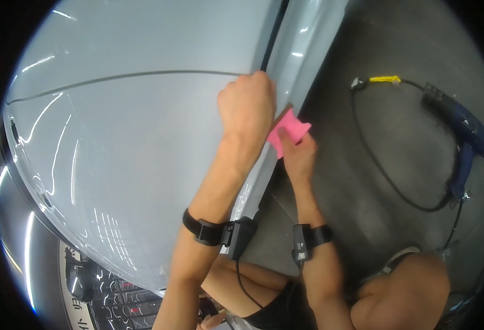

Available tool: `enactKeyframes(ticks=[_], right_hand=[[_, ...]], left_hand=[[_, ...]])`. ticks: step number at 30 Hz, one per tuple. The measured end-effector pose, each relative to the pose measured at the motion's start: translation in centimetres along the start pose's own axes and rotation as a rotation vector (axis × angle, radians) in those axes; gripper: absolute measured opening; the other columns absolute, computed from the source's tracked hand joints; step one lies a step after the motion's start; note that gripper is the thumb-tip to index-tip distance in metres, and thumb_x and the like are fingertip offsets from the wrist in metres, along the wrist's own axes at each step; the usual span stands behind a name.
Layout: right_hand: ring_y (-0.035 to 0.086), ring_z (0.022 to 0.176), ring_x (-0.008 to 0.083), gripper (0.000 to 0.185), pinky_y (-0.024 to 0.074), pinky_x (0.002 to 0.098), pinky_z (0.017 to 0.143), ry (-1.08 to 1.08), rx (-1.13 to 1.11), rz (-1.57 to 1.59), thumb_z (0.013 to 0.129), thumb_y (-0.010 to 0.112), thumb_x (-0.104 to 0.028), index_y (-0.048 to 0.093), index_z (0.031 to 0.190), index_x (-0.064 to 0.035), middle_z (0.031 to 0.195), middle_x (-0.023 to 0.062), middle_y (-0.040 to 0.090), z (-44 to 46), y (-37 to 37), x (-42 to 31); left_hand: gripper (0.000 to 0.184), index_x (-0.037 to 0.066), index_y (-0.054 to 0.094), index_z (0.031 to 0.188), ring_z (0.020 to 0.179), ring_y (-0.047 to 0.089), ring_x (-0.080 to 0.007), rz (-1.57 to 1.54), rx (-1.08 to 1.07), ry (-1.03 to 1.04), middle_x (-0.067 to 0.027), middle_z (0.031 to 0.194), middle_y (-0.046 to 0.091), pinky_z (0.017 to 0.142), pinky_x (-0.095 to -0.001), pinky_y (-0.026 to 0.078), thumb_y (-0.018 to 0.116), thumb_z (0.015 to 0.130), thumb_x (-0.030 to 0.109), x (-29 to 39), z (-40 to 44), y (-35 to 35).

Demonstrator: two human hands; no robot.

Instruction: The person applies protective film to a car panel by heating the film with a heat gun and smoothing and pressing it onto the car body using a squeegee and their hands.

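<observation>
My left hand (247,107) is closed in a fist against the glossy pale car body panel (143,143), at its edge where a seam meets a black trim strip (274,38). What its fingers hold, if anything, is hidden under the hand. Just below and to the right, my right hand (300,157) grips a pink squeegee (290,131) with a brown edge. That brown edge lies along the narrow sill (294,66) beside the panel, close to my left fist. Both wrists carry black strapped devices.
A dark blue heat gun (462,124) lies on the grey floor (385,132) at the right, its black cord looped and marked with yellow tape (385,79). My bent knee (412,297) is at bottom right. Shelving with black-and-red packages (126,300) stands at lower left.
</observation>
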State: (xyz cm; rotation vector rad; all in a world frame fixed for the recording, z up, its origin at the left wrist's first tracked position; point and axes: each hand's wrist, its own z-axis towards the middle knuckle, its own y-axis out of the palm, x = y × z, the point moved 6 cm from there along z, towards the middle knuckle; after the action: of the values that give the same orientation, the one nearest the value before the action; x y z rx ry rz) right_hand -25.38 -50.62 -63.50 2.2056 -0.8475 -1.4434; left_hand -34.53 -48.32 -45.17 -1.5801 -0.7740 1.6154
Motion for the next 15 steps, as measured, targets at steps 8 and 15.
enactKeyframes(ticks=[8, 15], right_hand=[[0.071, 0.085, 0.0369, 0.025, 0.0537, 0.0404, 0.076, -0.134, 0.252, -0.048, 0.091, 0.071, -0.018, 0.065, 0.099, 0.0048, 0.091, 0.0213, 0.072, 1.4, 0.0, -3.6], [0.072, 0.089, 0.0300, 0.029, 0.0532, 0.0388, 0.079, -0.089, 0.223, 0.107, 0.092, 0.070, -0.019, 0.066, 0.106, 0.0059, 0.097, 0.0202, 0.073, 2.6, 0.4, -4.2]], left_hand=[[0.029, 0.003, 0.059, 0.075, 0.065, 0.059, -0.0416, -0.325, -0.074, 0.189, -0.0174, 0.064, 0.060, 0.061, -0.0464, 0.047, 0.065, 0.091, 0.026, -0.8, -0.1, -0.8], [0.035, 0.000, 0.058, 0.119, 0.089, 0.066, -0.0429, -0.445, 0.111, 0.159, -0.0238, 0.104, 0.068, 0.075, -0.0465, 0.053, 0.067, 0.091, 0.019, 0.0, -0.7, -1.5]])
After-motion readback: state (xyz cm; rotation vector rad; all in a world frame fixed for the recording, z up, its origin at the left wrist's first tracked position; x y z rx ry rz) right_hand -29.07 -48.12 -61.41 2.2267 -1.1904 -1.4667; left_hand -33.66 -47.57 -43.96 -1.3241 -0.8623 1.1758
